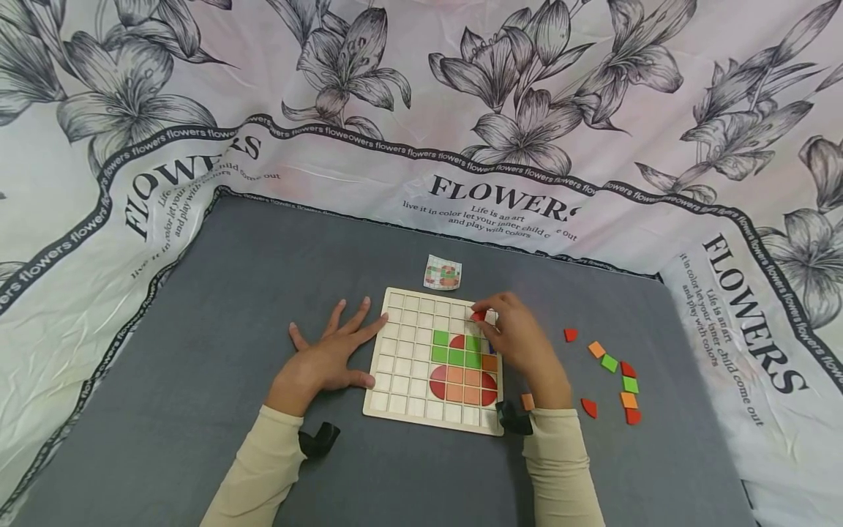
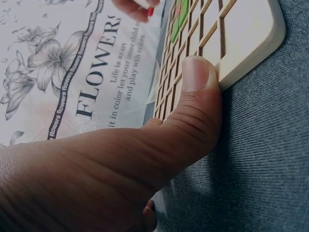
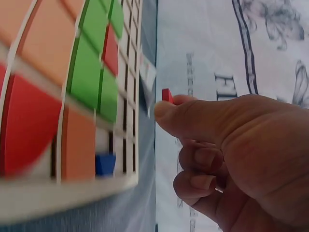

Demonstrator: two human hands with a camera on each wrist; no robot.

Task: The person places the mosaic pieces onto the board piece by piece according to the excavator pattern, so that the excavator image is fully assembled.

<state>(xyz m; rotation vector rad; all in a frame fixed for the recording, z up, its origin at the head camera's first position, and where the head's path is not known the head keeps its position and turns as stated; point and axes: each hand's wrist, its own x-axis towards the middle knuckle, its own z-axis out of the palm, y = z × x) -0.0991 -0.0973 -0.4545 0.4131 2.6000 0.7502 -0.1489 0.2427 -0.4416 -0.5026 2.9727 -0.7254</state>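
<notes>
Head view — right hand is pinching a red piece near the far-right corner of the board — left hand, fingers spread apart, is touching its left edge.

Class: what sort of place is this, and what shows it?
Probably a screened-off puzzle workspace: a gridded wooden board, loose coloured tiles, and flower-printed cloth bordering the grey surface.

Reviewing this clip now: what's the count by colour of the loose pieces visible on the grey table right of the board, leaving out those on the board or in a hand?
Red pieces: 4
Orange pieces: 3
Green pieces: 2
Total: 9 in view; the right arm might hide others.
</notes>
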